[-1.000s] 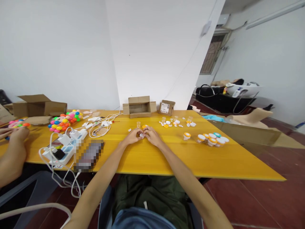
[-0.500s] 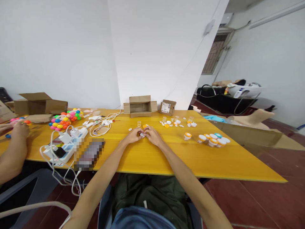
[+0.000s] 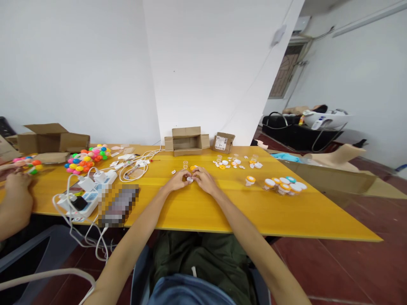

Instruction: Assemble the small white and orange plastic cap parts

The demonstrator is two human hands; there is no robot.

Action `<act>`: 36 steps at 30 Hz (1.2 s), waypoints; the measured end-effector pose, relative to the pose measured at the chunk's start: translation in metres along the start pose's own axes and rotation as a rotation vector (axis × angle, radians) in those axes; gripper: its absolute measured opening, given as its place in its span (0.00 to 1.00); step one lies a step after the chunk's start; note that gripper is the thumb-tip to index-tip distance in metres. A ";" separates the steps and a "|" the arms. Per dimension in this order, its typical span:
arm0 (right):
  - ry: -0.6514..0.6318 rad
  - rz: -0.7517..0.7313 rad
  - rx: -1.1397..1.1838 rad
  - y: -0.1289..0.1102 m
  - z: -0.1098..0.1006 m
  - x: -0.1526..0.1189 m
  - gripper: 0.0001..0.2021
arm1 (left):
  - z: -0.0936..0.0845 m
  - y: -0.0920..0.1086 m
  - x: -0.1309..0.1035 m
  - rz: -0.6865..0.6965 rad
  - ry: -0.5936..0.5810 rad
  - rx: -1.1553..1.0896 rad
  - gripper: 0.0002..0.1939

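At the middle of the yellow table (image 3: pixel 203 212), a small white plastic piece (image 3: pixel 190 179) is pinched between both hands. My left hand (image 3: pixel 178 180) has its fingertips closed on the piece's left side. My right hand (image 3: pixel 203 179) grips it from the right. The piece is too small for me to make out its kind. Just beyond the fingers lies an orange ring-shaped lid (image 3: pixel 193 168), partly hidden by my right hand. A clear little cup (image 3: pixel 185 164) stands behind it, and a small white part with dark marks (image 3: pixel 173 172) lies to the left.
Loose white parts (image 3: pixel 234 163) and clear cups are scattered at the back right. Several lidded jars (image 3: pixel 284 185) cluster on the right, one jar (image 3: pixel 250 181) apart. An open carton (image 3: pixel 187 142), power strip (image 3: pixel 92 197), phone (image 3: pixel 122 205) and colourful balls (image 3: pixel 85 161) stand around; a co-worker's arm (image 3: pixel 15 199) is far left.
My hands stay in nearly the same place around the white piece, with only slight finger movement. The co-worker's hand at far left has shifted a little leftward.
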State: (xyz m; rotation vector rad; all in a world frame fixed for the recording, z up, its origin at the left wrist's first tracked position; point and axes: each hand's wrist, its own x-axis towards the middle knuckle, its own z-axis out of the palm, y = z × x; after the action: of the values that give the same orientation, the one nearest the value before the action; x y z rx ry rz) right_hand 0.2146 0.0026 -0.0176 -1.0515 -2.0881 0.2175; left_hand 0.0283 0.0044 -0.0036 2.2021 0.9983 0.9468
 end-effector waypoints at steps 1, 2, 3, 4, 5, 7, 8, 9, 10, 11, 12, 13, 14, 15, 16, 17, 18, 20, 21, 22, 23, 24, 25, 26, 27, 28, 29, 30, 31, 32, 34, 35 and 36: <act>0.013 0.007 -0.017 -0.001 -0.002 0.000 0.09 | 0.000 0.000 0.000 -0.001 0.001 0.005 0.05; 0.025 0.012 -0.036 -0.001 -0.004 0.000 0.09 | 0.000 -0.001 0.000 0.000 0.004 0.010 0.05; 0.036 0.020 -0.058 -0.002 -0.006 0.000 0.09 | 0.000 -0.001 0.000 -0.001 0.007 0.014 0.05; 0.045 0.034 -0.084 -0.002 -0.009 0.000 0.09 | 0.000 -0.001 0.000 -0.002 0.010 0.018 0.05; 0.050 0.056 -0.115 -0.002 -0.012 0.000 0.09 | 0.000 -0.001 0.000 -0.004 0.014 0.021 0.05; 0.052 0.117 -0.184 -0.001 -0.018 -0.001 0.09 | 0.000 -0.001 0.000 -0.006 0.019 0.029 0.05; 0.048 0.147 -0.219 -0.001 -0.021 -0.002 0.09 | 0.000 -0.001 0.000 -0.006 0.021 0.034 0.05; 0.041 0.171 -0.251 0.000 -0.024 -0.002 0.09 | 0.000 -0.001 0.000 -0.005 0.024 0.038 0.05; 0.030 0.187 -0.279 0.001 -0.026 -0.003 0.09 | 0.000 -0.001 0.000 -0.004 0.028 0.042 0.05; 0.019 0.197 -0.301 0.001 -0.028 -0.004 0.09 | 0.000 -0.001 0.000 -0.003 0.032 0.045 0.05; 0.006 0.202 -0.321 0.002 -0.030 -0.004 0.09 | 0.000 -0.002 0.000 -0.001 0.036 0.047 0.05; -0.008 0.204 -0.337 0.002 -0.031 -0.004 0.09 | 0.000 -0.002 0.000 0.000 0.039 0.048 0.05; -0.023 0.204 -0.351 0.001 -0.032 -0.005 0.08 | 0.000 -0.002 0.000 0.001 0.040 0.049 0.05; -0.039 0.200 -0.365 0.001 -0.032 -0.005 0.08 | 0.000 -0.002 0.001 0.001 0.040 0.050 0.05; -0.055 0.194 -0.378 0.000 -0.032 -0.005 0.08 | 0.000 -0.003 0.001 0.000 0.040 0.050 0.05; -0.072 0.185 -0.392 -0.001 -0.032 -0.005 0.08 | 0.000 -0.003 0.001 -0.002 0.040 0.050 0.05; -0.088 0.173 -0.407 -0.002 -0.031 -0.006 0.08 | 0.000 -0.003 0.001 -0.005 0.041 0.049 0.06; -0.116 0.143 -0.436 -0.004 -0.028 -0.006 0.08 | 0.000 -0.003 0.000 -0.008 0.042 0.044 0.06; -0.125 0.127 -0.449 -0.004 -0.027 -0.006 0.08 | 0.000 -0.003 0.000 -0.008 0.041 0.041 0.06; -0.130 0.111 -0.459 -0.003 -0.025 -0.006 0.08 | 0.000 -0.003 0.000 -0.007 0.039 0.038 0.06; -0.131 0.093 -0.465 -0.002 -0.024 -0.006 0.09 | 0.000 -0.003 0.000 -0.005 0.039 0.037 0.06; -0.128 0.076 -0.466 0.000 -0.022 -0.006 0.09 | 0.000 -0.003 0.000 -0.003 0.039 0.037 0.06; -0.122 0.058 -0.464 0.002 -0.021 -0.006 0.10 | 0.000 -0.003 0.000 -0.001 0.038 0.039 0.06; -0.115 0.039 -0.458 0.005 -0.020 -0.006 0.10 | 0.000 -0.003 0.000 0.001 0.038 0.041 0.06; -0.110 0.021 -0.451 0.007 -0.018 -0.006 0.10 | 0.000 -0.002 0.000 0.003 0.037 0.042 0.06; -0.106 0.004 -0.442 0.010 -0.017 -0.006 0.11 | 0.000 -0.002 0.000 0.006 0.036 0.042 0.06; -0.101 -0.012 -0.431 0.013 -0.015 -0.006 0.11 | 0.000 -0.002 0.000 0.008 0.034 0.041 0.06; -0.097 -0.027 -0.419 0.015 -0.014 -0.006 0.12 | 0.000 -0.002 0.000 0.010 0.033 0.038 0.06; -0.095 -0.041 -0.407 0.017 -0.013 -0.006 0.13 | 0.000 -0.002 0.000 0.011 0.034 0.035 0.06; -0.095 -0.054 -0.394 0.018 -0.011 -0.007 0.14 | 0.000 -0.002 0.000 0.012 0.035 0.032 0.06; -0.102 -0.070 -0.374 0.020 -0.009 -0.006 0.14 | 0.000 -0.003 0.000 0.008 0.040 0.028 0.06; -0.107 -0.077 -0.370 0.020 -0.008 -0.006 0.14 | 0.000 -0.003 0.000 0.004 0.040 0.028 0.06; -0.111 -0.083 -0.373 0.020 -0.007 -0.006 0.14 | 0.000 -0.004 0.000 0.000 0.042 0.027 0.06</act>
State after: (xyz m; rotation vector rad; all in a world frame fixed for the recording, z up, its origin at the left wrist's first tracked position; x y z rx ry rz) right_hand 0.2339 0.0097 -0.0246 -1.1860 -2.3237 -0.1670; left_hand 0.0270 0.0067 -0.0061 2.2126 1.0362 0.9888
